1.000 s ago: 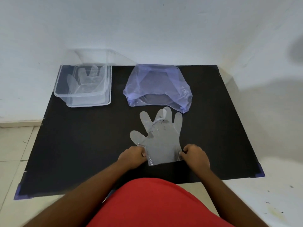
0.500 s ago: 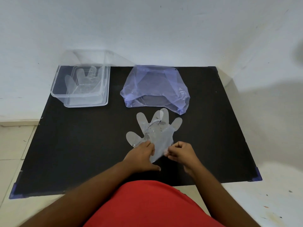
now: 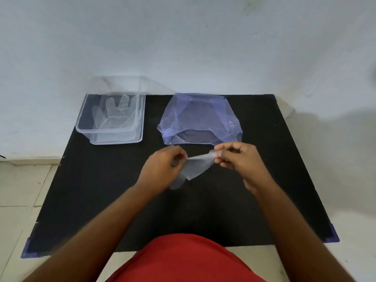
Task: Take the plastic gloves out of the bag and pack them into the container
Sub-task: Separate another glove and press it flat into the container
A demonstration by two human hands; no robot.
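Observation:
A clear plastic glove (image 3: 195, 166) hangs in the air above the middle of the black mat (image 3: 97, 192). My left hand (image 3: 162, 167) pinches its left edge and my right hand (image 3: 240, 159) pinches its right edge, so the glove stretches between them and droops below. Just behind my hands lies the bluish translucent bag (image 3: 200, 119), its mouth facing me. At the mat's back left stands the clear rectangular container (image 3: 140, 119), with a flat plastic glove (image 3: 116, 112) lying inside it.
The mat lies on a pale tiled floor (image 3: 18, 186) against a white wall (image 3: 183, 47). Purple tape marks the mat's near corners (image 3: 332, 237). My red garment (image 3: 187, 259) fills the bottom centre.
The glove lay flat on the mat with both hands at its cuff. Now both hands have lifted it off the mat and moved it farther from me, toward the bag.

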